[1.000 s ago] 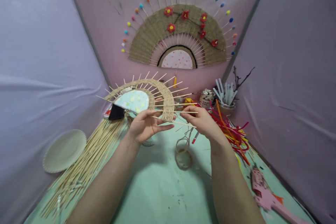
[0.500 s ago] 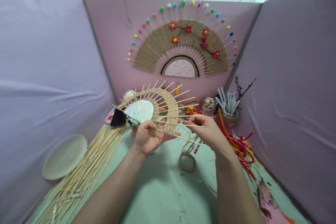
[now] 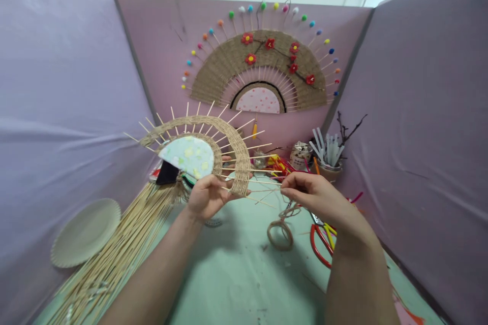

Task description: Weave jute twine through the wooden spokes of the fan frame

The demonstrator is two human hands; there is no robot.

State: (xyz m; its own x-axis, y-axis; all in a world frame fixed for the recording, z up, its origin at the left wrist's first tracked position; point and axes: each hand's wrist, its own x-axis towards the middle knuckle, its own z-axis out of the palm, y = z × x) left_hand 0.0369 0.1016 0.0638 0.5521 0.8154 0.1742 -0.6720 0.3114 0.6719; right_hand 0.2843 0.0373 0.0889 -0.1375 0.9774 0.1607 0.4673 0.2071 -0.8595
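My left hand (image 3: 208, 197) is closed on the lower edge of a half-made woven fan (image 3: 206, 147). The fan has a pale dotted half-disc centre, a band of jute weaving and thin wooden sticks fanning outward. It is held upright above the green table (image 3: 236, 269). My right hand (image 3: 314, 194) pinches a strand of jute twine (image 3: 267, 187) just right of the fan's woven end. The twine trails down to a small coil (image 3: 280, 233) on the table.
A finished fan with red flowers and pompom tips (image 3: 263, 68) hangs on the pink back wall. A bundle of long sticks (image 3: 118, 249) and a paper plate (image 3: 86, 232) lie left. Red scissors (image 3: 320, 244), coloured pipe cleaners (image 3: 280, 165) and cups of sticks (image 3: 328, 155) sit right.
My right hand has drawn away to the right, pulling the twine out from the fan. The fan has shifted slightly left and up. Red scissors have come into view.
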